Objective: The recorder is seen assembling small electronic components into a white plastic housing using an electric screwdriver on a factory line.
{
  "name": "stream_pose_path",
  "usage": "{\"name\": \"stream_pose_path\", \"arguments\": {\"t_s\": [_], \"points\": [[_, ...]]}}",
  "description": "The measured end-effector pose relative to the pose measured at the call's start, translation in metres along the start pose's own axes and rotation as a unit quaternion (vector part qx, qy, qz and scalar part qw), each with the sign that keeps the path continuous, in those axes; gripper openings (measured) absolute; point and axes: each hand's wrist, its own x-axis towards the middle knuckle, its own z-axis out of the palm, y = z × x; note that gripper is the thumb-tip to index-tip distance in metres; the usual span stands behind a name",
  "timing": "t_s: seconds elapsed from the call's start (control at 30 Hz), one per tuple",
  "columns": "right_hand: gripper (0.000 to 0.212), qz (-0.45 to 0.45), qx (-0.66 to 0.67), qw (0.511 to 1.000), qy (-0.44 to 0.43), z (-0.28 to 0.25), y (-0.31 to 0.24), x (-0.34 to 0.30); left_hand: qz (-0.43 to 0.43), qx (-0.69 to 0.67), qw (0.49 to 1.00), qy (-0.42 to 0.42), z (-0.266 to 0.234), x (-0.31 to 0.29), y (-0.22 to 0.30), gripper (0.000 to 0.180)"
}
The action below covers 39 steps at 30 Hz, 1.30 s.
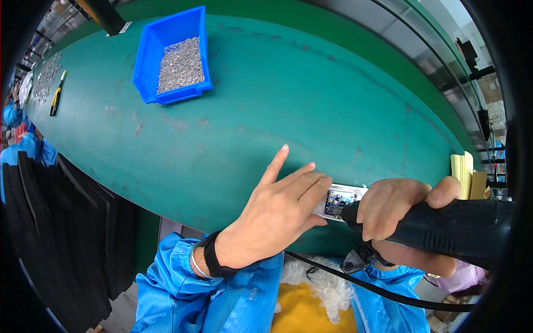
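My left hand (280,208) lies over the left end of a small white case (347,191). Its thumb is at the near edge and its other fingers at the far edge, while the index finger stretches away over the table. Inside the case shows a circuit board (334,204). My right hand (397,205) is wrapped round a black electric screwdriver (455,227), held nearly level from the right. The tool's nose is at the right part of the board; its tip is hidden. A black cord (377,295) runs across in front of me.
A blue bin (147,72) of small metal screws (183,64) stands on the green table (250,105). A yellow-black pen-like tool (58,94) and scattered metal pieces (47,77) lie far left. Black panels (72,233) stand at the left. Yellow card pieces (462,172) are at right.
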Motion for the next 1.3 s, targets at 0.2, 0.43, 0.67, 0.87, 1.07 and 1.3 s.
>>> {"name": "stream_pose_path", "arguments": {"t_s": [0.2, 0.43, 0.67, 0.87, 1.07, 1.3], "points": [[0.064, 0.006, -0.016, 1.0, 0.005, 0.001, -0.001, 0.0, 0.003, -0.01, 1.0, -0.009, -0.001, 0.001, 0.001, 0.054], [0.063, -0.02, -0.028, 0.999, -0.037, -0.001, 0.005, 0.002, -0.013, -0.068, 0.998, 0.005, 0.004, -0.001, -0.001, 0.053], [0.062, -0.029, -0.071, 0.992, -0.102, -0.011, 0.004, 0.0, 0.002, -0.064, 0.998, 0.012, 0.006, 0.0, 0.0, 0.052], [0.062, -0.03, -0.079, 0.992, -0.099, -0.006, 0.007, 0.001, 0.0, -0.054, 0.998, 0.018, 0.008, -0.002, 0.0, 0.051], [0.063, -0.029, 0.006, 0.994, -0.106, -0.007, 0.007, 0.0, 0.007, -0.047, 0.999, 0.021, 0.008, -0.001, 0.001, 0.052], [0.065, -0.022, -0.043, 0.998, -0.035, -0.002, 0.003, -0.002, -0.035, -0.052, 0.998, -0.021, -0.006, 0.007, 0.01, 0.052]]}}
